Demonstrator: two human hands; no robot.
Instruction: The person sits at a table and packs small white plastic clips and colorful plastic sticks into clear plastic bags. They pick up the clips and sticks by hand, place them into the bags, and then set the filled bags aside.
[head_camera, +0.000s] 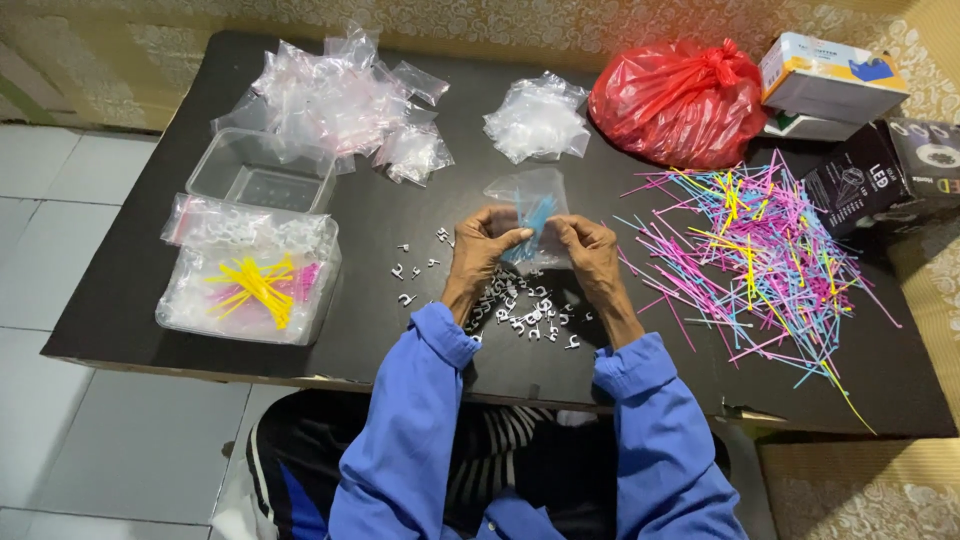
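Item: small clear bag (530, 205), held over the middle of the black table (400, 330), standing upright with its long axis toward 12 o'clock. Blue ties show inside it.

Left hand (484, 248): fingers closed, pinching the bag's lower left edge, at 9 o'clock from the bag.

Right hand (585, 245): fingers closed, pinching the lower right edge, at 3 o'clock from the bag. Both hands sit equally near; the bag rises from between them toward 12 o'clock.

Below the hands, at 6 o'clock: scatter of small white clips (525, 315) on the table, a few more strewn toward 9 o'clock.

At 3 o'clock, well apart: loose heap of coloured ties (760, 240), pink, blue and yellow, the nearest ends close to the right wrist.

At 9 o'clock: clear tub (250, 290) with yellow and pink ties and filled bags; behind it an empty clear tray (260, 170).

At 11 o'clock: pile of empty clear bags (340, 100). At 12 o'clock: smaller bag pile (537, 120). At 1 o'clock: knotted red bag (675, 100); cardboard boxes (830, 80) beyond.

Nothing lies between the hands and the clips.
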